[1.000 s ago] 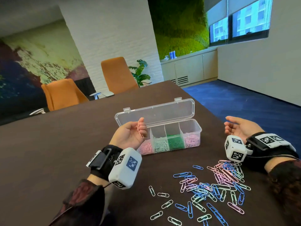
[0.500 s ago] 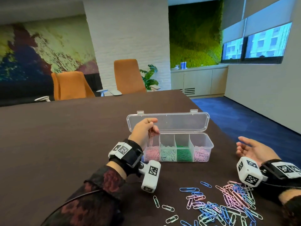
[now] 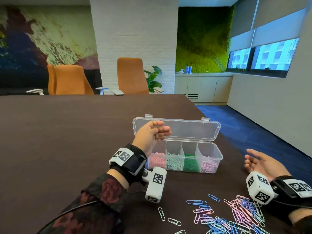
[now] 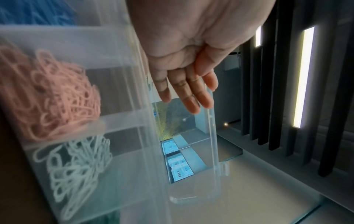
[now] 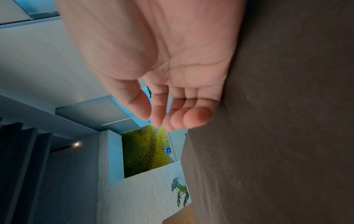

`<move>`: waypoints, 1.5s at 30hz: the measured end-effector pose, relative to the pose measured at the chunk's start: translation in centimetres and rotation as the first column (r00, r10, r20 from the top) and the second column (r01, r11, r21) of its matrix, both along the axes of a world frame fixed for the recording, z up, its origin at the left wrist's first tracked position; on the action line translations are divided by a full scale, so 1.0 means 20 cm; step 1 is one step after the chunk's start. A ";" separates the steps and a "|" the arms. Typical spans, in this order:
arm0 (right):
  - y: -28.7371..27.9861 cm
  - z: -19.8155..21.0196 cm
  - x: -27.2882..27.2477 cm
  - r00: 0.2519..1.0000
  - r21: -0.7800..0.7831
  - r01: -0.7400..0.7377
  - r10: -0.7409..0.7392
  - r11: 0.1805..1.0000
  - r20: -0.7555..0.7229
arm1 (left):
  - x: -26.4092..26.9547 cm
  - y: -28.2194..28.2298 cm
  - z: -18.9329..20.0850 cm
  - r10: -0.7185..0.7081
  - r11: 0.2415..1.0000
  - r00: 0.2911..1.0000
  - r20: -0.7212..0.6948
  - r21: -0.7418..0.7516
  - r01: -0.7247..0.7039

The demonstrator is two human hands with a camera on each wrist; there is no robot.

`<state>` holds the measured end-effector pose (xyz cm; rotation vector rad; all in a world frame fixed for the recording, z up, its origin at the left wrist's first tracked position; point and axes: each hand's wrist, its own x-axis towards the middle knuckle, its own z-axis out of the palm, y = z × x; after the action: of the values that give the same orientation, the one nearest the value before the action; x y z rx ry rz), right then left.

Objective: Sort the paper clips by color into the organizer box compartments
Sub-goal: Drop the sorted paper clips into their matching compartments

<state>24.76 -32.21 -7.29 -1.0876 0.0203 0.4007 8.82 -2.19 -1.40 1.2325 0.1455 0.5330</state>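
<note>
The clear organizer box (image 3: 217, 156) stands on the dark table with its lid (image 3: 194, 130) raised. Its compartments hold salmon-pink clips (image 3: 157, 162), pale mint clips (image 3: 173, 163), green clips (image 3: 190, 163) and light pink clips (image 3: 208, 165). My left hand (image 3: 152, 135) hovers over the salmon-pink compartment (image 4: 47, 94) with straight fingers (image 4: 184, 91) and nothing in it. My right hand (image 3: 263, 163) rests palm up on the table right of the box, empty, fingers (image 5: 172, 109) relaxed. A loose pile of blue, pink and mint clips (image 3: 236, 215) lies near the front edge.
The table's right edge (image 3: 236, 149) runs just past the box and my right hand, with blue carpet below. Orange chairs (image 3: 131, 76) stand at the far side. Single clips (image 3: 161, 213) lie scattered left of the pile.
My left hand carried a pink clip to the box's left end, and its fingers have now straightened with no clip in them. The right hand stayed palm up on the table.
</note>
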 end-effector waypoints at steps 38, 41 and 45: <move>0.33 0.17 -0.71 0.196 -0.929 0.338 0.977 -0.151 -0.088 | -0.32 0.50 -0.27 0.090 0.972 0.960 -0.265 -0.188 -0.143; 0.29 0.16 -0.72 0.201 -0.930 0.345 0.978 -0.128 -0.060 | -0.30 0.47 -0.27 0.088 0.974 0.962 -0.257 -0.181 -0.137; 0.28 0.16 -0.74 0.195 -0.947 0.308 0.980 -0.090 -0.029 | -0.28 0.45 -0.28 0.071 0.976 0.963 -0.259 -0.179 -0.120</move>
<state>10.00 -26.52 -4.17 -2.7317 -1.5802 0.4256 3.17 6.79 -6.95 1.1022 0.4640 0.4336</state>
